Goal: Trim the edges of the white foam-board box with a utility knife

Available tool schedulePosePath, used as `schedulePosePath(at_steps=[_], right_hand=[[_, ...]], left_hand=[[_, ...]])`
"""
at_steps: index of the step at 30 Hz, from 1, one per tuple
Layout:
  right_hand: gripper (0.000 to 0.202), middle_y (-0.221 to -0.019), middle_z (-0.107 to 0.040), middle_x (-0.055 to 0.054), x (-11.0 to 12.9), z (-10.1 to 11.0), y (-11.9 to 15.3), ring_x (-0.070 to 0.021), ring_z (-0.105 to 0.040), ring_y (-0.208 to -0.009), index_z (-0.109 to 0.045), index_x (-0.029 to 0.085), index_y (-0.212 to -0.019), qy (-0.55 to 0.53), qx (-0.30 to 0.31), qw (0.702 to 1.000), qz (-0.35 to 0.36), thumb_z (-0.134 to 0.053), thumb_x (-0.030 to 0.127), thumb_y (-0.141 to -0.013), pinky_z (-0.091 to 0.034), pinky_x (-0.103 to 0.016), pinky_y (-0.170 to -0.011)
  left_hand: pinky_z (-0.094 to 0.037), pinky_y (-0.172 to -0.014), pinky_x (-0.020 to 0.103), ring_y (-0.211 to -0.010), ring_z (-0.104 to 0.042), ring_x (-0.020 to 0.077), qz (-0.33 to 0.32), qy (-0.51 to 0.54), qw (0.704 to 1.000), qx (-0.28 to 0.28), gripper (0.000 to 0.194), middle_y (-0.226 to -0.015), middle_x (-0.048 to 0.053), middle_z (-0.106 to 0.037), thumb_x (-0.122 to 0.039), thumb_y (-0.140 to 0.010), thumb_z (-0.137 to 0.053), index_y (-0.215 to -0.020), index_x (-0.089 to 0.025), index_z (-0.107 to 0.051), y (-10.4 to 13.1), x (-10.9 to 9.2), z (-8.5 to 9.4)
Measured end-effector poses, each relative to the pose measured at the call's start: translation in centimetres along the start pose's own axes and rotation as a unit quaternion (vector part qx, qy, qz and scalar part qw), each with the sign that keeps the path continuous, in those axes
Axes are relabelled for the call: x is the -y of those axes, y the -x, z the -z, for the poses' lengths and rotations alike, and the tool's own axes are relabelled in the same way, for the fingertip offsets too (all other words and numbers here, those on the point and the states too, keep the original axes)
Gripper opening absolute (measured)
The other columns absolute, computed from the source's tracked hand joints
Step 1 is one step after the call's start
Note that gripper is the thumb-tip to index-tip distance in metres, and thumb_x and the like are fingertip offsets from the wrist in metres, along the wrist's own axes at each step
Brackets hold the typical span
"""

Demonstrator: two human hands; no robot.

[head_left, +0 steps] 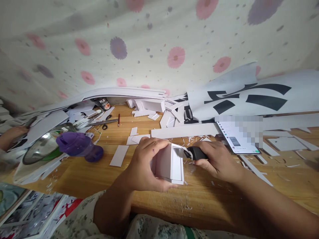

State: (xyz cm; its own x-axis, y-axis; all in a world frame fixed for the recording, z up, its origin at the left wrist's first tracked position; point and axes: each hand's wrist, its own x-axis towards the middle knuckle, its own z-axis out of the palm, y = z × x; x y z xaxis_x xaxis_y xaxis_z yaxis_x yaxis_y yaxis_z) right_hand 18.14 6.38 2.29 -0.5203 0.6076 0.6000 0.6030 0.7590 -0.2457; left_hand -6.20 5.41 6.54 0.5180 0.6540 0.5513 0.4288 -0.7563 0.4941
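A small white box [165, 163] made of foam board sits in my left hand [144, 166], its fingers over the top and thumb along the bottom. The box's framed end faces right. My right hand [216, 159] is closed around a black-handled cutter [198, 153]. The cutter's tip is at the upper right edge of the box, by a thin white strip; the exact contact is too small to tell. White scraps lie on the wooden table under and beyond both hands.
Behind the hands lie a long white strip [184, 130], scissors [107, 122] and white offcuts [119, 156]. A purple bottle [79, 146] and metal bowl [45, 142] stand left. A tablet [231, 137] lies right. Another person's hand [12, 137] shows at far left.
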Motion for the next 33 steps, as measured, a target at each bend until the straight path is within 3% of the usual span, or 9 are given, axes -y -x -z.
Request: schedulePosePath(at_steps=[6,16,25,33], right_hand=[[0.050,-0.060,-0.059,-0.001,0.1,0.2,0.0,-0.0144,-0.053,-0.050,-0.053,0.018,-0.086,-0.007,-0.003,1.000,0.008,-0.023,0.057,-0.096,-0.036,-0.026,-0.049],[0.050,-0.060,-0.054,0.000,1.4,0.0,0.1,-0.0137,-0.048,-0.048,-0.052,0.018,-0.086,-0.058,0.056,0.996,0.028,-0.022,0.057,-0.096,-0.033,-0.025,-0.048],[0.051,-0.059,-0.055,0.000,1.2,0.0,-0.1,-0.0132,-0.048,-0.047,-0.053,0.017,-0.087,-0.035,0.025,0.999,0.025,-0.023,0.057,-0.096,-0.034,-0.025,-0.047],[0.049,-0.059,-0.055,0.000,0.9,0.1,-0.1,-0.0131,-0.048,-0.047,-0.051,0.018,-0.083,-0.024,0.017,0.999,0.016,-0.023,0.056,-0.096,-0.034,-0.025,-0.047]], left_hand=[[-0.044,-0.075,0.042,-0.083,-0.061,0.0259,-0.006,-0.017,1.000,-0.011,0.070,-0.096,0.005,-0.066,-0.039,-0.050,-0.076,-0.114,-0.024,-0.052,0.0,0.1,-0.1],[-0.045,-0.077,0.042,-0.088,-0.061,0.0264,0.004,-0.071,0.996,-0.049,0.068,-0.101,0.006,-0.065,-0.043,-0.054,-0.074,-0.115,-0.025,-0.051,0.1,1.3,0.6],[-0.045,-0.072,0.041,-0.081,-0.061,0.0254,-0.007,-0.066,0.997,-0.044,0.071,-0.096,0.005,-0.067,-0.045,-0.050,-0.078,-0.113,-0.025,-0.051,0.1,0.8,0.3],[-0.045,-0.076,0.042,-0.086,-0.061,0.0264,0.000,-0.049,0.999,-0.024,0.071,-0.099,0.006,-0.065,-0.040,-0.051,-0.078,-0.115,-0.023,-0.051,0.2,0.6,0.2]])
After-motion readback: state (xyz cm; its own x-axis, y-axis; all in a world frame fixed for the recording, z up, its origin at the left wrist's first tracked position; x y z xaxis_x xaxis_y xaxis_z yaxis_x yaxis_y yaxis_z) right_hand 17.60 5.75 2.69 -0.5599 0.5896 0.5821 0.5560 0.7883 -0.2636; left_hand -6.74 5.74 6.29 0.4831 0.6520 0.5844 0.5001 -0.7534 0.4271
